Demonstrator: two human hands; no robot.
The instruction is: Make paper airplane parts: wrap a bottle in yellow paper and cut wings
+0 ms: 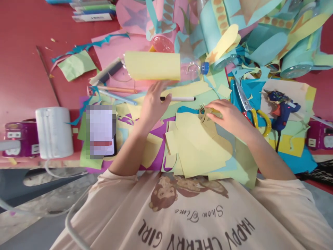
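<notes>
Across the middle of the cluttered red table [23, 76], a clear plastic bottle [189, 71] lies on its side, its blue cap [205, 68] pointing right and a band of pale yellow paper [153, 66] around its body. The left hand [154, 101] is just below it, fingers loosely extended toward the bottle's lower edge; whether they touch it, I cannot tell. Its thumb crosses a white marker [183, 99] near one black end, and whether that is gripped cannot be made out either. The right hand [226, 113] reaches in with fingers bent and thumb apart, over small scraps beside a strip of blue paper [187, 109]; what, if anything, it pinches is unclear. Between the forearms, overlapping yellow sheets [203, 146] are spread near the table's edge. Scissors [247, 103] with a yellow handle lie beyond the right hand, next to a blue glue gun [283, 116]; a smartphone [102, 130] lies left of the left forearm.
</notes>
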